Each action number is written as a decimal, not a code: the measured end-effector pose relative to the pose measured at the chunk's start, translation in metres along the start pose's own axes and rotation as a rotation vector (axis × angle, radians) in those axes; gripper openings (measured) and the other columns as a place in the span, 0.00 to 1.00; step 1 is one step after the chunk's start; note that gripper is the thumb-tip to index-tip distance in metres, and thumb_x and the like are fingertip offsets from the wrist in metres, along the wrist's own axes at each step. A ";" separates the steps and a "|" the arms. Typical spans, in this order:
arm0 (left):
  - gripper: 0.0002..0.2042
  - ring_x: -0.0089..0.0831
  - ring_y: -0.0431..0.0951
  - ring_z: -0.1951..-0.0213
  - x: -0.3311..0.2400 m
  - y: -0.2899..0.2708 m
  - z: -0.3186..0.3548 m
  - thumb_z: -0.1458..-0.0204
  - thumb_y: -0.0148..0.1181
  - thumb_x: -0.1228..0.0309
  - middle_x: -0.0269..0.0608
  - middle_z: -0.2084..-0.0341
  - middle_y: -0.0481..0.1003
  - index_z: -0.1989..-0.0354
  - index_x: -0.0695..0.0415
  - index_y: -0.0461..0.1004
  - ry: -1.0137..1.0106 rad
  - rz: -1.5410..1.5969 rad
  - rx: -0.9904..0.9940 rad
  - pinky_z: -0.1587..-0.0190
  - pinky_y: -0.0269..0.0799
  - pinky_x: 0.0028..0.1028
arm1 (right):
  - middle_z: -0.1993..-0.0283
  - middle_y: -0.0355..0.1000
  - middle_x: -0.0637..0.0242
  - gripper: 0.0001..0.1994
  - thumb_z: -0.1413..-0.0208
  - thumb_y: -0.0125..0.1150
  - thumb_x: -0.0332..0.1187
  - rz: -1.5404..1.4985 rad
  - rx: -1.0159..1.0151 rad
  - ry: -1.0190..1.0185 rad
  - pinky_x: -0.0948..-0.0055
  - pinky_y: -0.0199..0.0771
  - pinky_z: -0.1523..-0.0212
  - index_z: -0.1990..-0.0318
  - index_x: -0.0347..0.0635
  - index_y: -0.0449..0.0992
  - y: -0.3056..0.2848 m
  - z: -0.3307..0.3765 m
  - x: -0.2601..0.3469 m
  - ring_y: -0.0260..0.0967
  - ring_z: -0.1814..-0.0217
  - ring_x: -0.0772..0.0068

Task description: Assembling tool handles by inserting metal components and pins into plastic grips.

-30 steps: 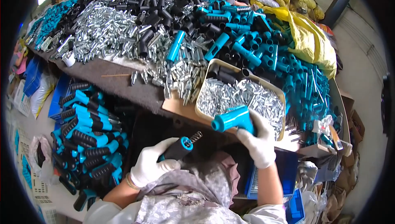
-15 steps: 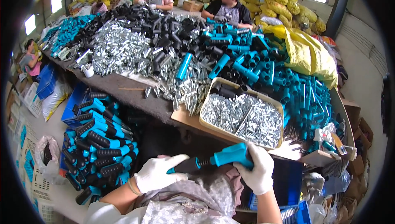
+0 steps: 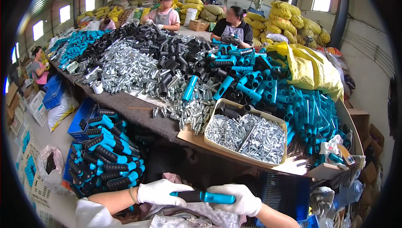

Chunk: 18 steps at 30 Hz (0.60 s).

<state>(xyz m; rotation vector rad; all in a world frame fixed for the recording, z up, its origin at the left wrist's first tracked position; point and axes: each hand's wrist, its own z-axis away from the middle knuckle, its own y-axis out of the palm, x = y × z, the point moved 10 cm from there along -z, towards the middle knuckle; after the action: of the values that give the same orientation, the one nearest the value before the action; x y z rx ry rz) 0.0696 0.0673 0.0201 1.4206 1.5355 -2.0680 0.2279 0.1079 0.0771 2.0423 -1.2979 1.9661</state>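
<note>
Both my hands wear white gloves and hold one teal-and-black tool handle level in front of my lap. My left hand is closed on its black end, to the left. My right hand wraps round the teal end, covering part of it. In the middle, the black and teal sections meet with no visible gap. To my left, a pile of similar teal-and-black handles rises from a blue crate. Ahead of my right hand, a cream tray on the table edge holds small metal pins.
The table carries heaps of silver metal parts, black sleeves and teal tubes. A yellow sack lies at the right. Two people stand across the table; another is at far left. A blue crate stands beside my right arm.
The handle's teal and black sections, earlier apart with a dark spring-like piece between, now meet. My right hand has moved left and down, and the handle has turned. The view has tilted up.
</note>
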 end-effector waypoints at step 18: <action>0.31 0.49 0.79 0.70 -0.010 -0.016 -0.007 0.43 0.54 0.48 0.45 0.64 0.76 0.33 0.47 0.62 0.001 -0.671 0.009 0.67 0.78 0.43 | 0.39 0.69 0.51 0.35 0.36 0.54 0.52 -0.930 -0.229 0.468 0.62 0.66 0.35 0.31 0.35 0.60 0.031 0.016 -0.080 0.67 0.36 0.60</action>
<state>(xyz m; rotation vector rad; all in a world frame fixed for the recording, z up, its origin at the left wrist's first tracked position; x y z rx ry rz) 0.0687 0.0766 0.0381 0.9795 2.2288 -2.4008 0.2347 0.1211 -0.0090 1.4979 -0.3311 1.5759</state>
